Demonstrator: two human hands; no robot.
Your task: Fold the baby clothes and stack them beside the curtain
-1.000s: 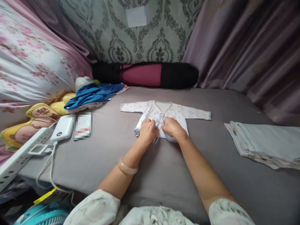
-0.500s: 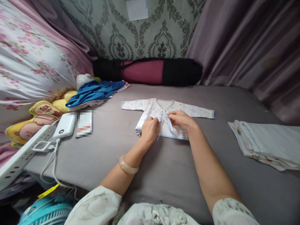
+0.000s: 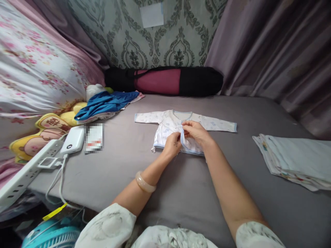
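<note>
A small white baby shirt [image 3: 165,133] with pale prints and light blue trim lies spread on the grey bed sheet, sleeves out to both sides. My right hand [image 3: 197,133] pinches the blue-edged front flap and lifts it a little off the shirt. Close beside it, my left hand [image 3: 172,144] is closed at the shirt's middle front, its fingertips partly hidden by the lifted flap. A thin strand hangs below this hand. At the shirt's lower left corner a short white tie [image 3: 153,149] sticks out.
Folded white cloths [image 3: 294,158] lie at the right. To the left are a blue garment [image 3: 106,103], a blurred packet [image 3: 94,137], a white power bank [image 3: 72,139] and a power strip [image 3: 31,172] with cables. A black and maroon long bag [image 3: 157,81] rests along the wall.
My left hand has moved slightly right, in under the flap's edge. The right hand has shifted a little left with the flap, and the shirt's left front now lies flatter.
</note>
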